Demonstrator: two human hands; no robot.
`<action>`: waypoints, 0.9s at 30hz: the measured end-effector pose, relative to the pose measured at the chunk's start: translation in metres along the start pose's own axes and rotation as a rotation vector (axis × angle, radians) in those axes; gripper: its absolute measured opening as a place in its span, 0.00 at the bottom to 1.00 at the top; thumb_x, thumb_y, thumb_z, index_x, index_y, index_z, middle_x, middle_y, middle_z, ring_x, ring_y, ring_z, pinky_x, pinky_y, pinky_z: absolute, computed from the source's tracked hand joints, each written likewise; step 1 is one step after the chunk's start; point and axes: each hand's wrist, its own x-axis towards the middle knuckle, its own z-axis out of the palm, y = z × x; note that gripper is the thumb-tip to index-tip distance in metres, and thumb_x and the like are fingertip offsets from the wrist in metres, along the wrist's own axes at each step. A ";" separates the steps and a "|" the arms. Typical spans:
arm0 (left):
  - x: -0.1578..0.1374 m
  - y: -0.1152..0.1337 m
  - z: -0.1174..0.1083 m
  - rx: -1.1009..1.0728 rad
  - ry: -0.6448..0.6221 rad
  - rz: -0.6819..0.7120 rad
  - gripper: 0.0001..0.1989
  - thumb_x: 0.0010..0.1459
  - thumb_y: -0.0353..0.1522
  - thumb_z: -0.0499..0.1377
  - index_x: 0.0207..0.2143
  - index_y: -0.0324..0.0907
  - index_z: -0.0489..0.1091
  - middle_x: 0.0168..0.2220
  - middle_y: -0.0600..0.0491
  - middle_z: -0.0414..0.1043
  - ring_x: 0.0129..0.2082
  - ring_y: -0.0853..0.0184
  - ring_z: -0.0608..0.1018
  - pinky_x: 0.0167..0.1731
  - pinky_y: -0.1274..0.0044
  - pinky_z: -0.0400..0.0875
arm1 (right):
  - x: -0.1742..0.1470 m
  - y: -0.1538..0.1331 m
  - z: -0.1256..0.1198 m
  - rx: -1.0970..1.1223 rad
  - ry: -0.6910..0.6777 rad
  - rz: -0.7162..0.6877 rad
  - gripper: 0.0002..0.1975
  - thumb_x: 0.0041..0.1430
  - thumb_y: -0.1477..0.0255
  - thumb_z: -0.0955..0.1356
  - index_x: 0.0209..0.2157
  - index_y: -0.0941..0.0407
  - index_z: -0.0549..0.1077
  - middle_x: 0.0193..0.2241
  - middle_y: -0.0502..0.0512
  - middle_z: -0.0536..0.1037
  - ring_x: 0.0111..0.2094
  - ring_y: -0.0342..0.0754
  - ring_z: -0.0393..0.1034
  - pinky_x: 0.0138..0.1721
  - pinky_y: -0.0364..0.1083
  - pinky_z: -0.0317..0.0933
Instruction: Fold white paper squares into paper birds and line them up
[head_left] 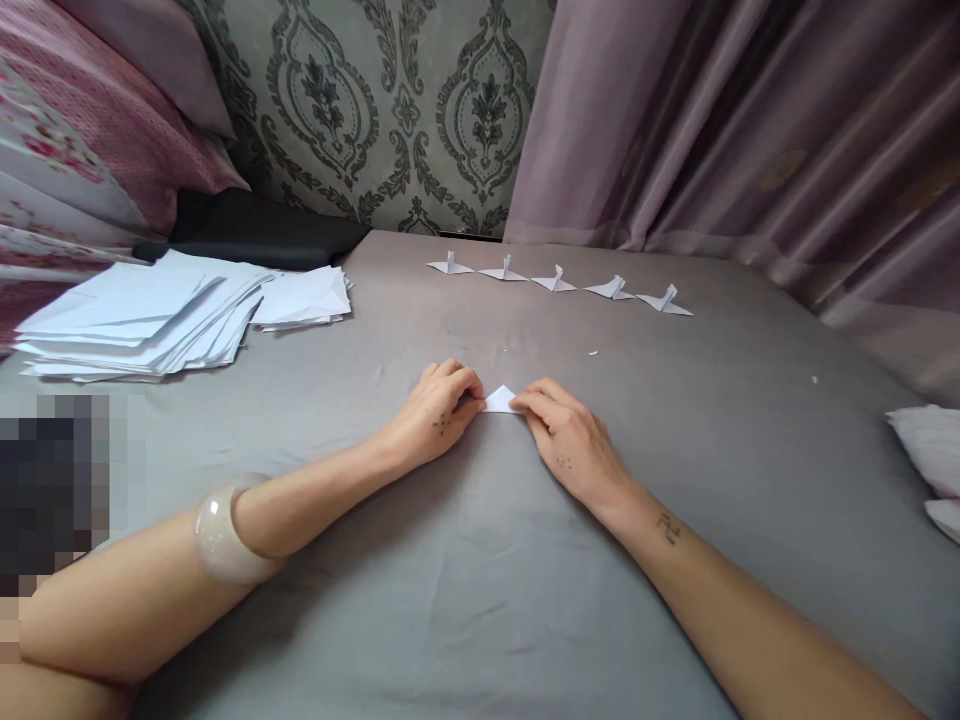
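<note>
The paper [502,401] lay folded on the sheet [480,570], a row of figures [558,281] well beyond it. The left hand [442,408] pinched the paper's left corner, fingers closed; the right hand [568,432] had its fingers nearly together on the right corner. Uneven pull could have skewed a crease; the sheet, giving beneath, could have blurred it.

5 paper figures [555,283], 2 hands [433,412], 1 bangle [221,532]
</note>
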 end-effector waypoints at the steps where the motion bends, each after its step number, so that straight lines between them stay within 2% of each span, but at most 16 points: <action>1: 0.000 0.001 -0.001 0.007 -0.010 0.024 0.05 0.62 0.31 0.52 0.35 0.42 0.68 0.37 0.50 0.67 0.37 0.63 0.67 0.39 0.70 0.67 | -0.003 -0.001 -0.001 -0.059 -0.019 -0.034 0.14 0.65 0.76 0.59 0.43 0.51 0.73 0.42 0.53 0.74 0.41 0.47 0.68 0.31 0.44 0.57; 5: -0.004 0.006 -0.004 0.084 -0.053 0.149 0.13 0.65 0.29 0.46 0.40 0.43 0.71 0.39 0.49 0.70 0.37 0.64 0.68 0.38 0.72 0.67 | -0.011 -0.003 -0.005 -0.272 -0.074 -0.131 0.18 0.64 0.79 0.57 0.47 0.50 0.72 0.41 0.55 0.74 0.40 0.49 0.66 0.28 0.45 0.52; 11: -0.005 0.004 -0.006 0.135 -0.046 0.203 0.16 0.65 0.29 0.45 0.38 0.43 0.72 0.39 0.49 0.71 0.37 0.65 0.70 0.34 0.74 0.67 | -0.016 -0.005 -0.016 -0.332 -0.102 -0.107 0.18 0.63 0.80 0.57 0.41 0.52 0.75 0.41 0.55 0.75 0.37 0.49 0.67 0.27 0.46 0.51; 14: -0.004 0.002 -0.006 0.122 -0.042 0.207 0.15 0.64 0.29 0.45 0.39 0.43 0.71 0.40 0.49 0.71 0.39 0.64 0.71 0.36 0.74 0.68 | -0.012 0.003 -0.016 -0.190 -0.063 -0.015 0.17 0.59 0.80 0.59 0.37 0.51 0.78 0.40 0.53 0.77 0.35 0.47 0.69 0.27 0.45 0.53; 16: -0.004 0.002 -0.006 0.117 -0.043 0.195 0.14 0.64 0.29 0.46 0.40 0.43 0.70 0.40 0.49 0.71 0.40 0.63 0.72 0.37 0.73 0.68 | -0.007 0.013 -0.014 0.007 0.030 0.082 0.16 0.55 0.80 0.61 0.32 0.52 0.78 0.39 0.50 0.78 0.33 0.44 0.70 0.30 0.44 0.58; 18: -0.003 0.003 -0.006 0.114 -0.031 0.157 0.11 0.63 0.32 0.48 0.42 0.43 0.69 0.39 0.49 0.72 0.40 0.63 0.73 0.37 0.73 0.68 | -0.002 0.022 -0.012 0.189 0.131 0.207 0.13 0.52 0.78 0.61 0.26 0.54 0.77 0.33 0.51 0.79 0.28 0.43 0.69 0.32 0.44 0.61; 20: -0.003 0.003 -0.006 0.113 -0.011 0.119 0.10 0.62 0.34 0.52 0.44 0.44 0.67 0.37 0.50 0.72 0.38 0.63 0.73 0.35 0.73 0.69 | 0.001 0.029 -0.010 0.284 0.174 0.302 0.12 0.50 0.76 0.62 0.28 0.55 0.78 0.26 0.50 0.78 0.25 0.43 0.68 0.30 0.44 0.61; 23: -0.004 0.004 -0.005 0.101 -0.007 0.124 0.11 0.61 0.36 0.54 0.44 0.44 0.68 0.38 0.50 0.71 0.37 0.64 0.73 0.33 0.74 0.69 | 0.002 0.031 -0.008 0.320 0.191 0.320 0.12 0.48 0.74 0.62 0.29 0.55 0.78 0.22 0.49 0.76 0.23 0.44 0.67 0.28 0.44 0.61; 27: -0.006 0.006 -0.006 0.117 -0.010 0.278 0.10 0.62 0.35 0.54 0.41 0.44 0.73 0.41 0.48 0.69 0.39 0.65 0.72 0.37 0.74 0.69 | 0.000 0.025 -0.007 0.292 0.183 0.267 0.11 0.49 0.72 0.63 0.31 0.54 0.78 0.23 0.49 0.76 0.23 0.43 0.66 0.30 0.44 0.61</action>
